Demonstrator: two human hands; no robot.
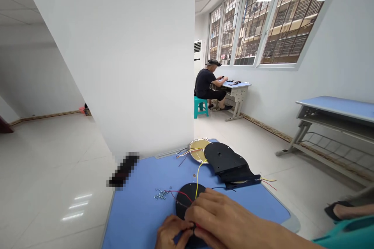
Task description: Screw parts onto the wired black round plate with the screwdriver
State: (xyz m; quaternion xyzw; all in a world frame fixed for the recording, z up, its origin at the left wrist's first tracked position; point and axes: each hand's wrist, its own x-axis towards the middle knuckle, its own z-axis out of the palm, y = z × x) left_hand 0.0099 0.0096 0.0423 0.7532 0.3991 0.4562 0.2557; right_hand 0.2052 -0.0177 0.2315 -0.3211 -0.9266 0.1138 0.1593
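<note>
At the bottom edge of the head view, my left hand (171,231) and my right hand (214,214) close together on a round black disc part (187,198) lying on the blue table (140,210). Both pinch at its near rim, where red wires (178,192) and a yellow wire (198,177) run in. A small heap of several screws (160,193) lies just left of the disc. Farther back sit a black plate with a tab (226,159) and a round yellowish coil (198,149) with loose wires.
A pixelated dark object (124,170) lies at the table's back left. A white pillar (122,54) stands right behind the table. Another person (209,85) sits at a far desk (236,85) on a teal stool. A second blue desk (336,113) stands right; someone's shoe (336,210) shows at the lower right.
</note>
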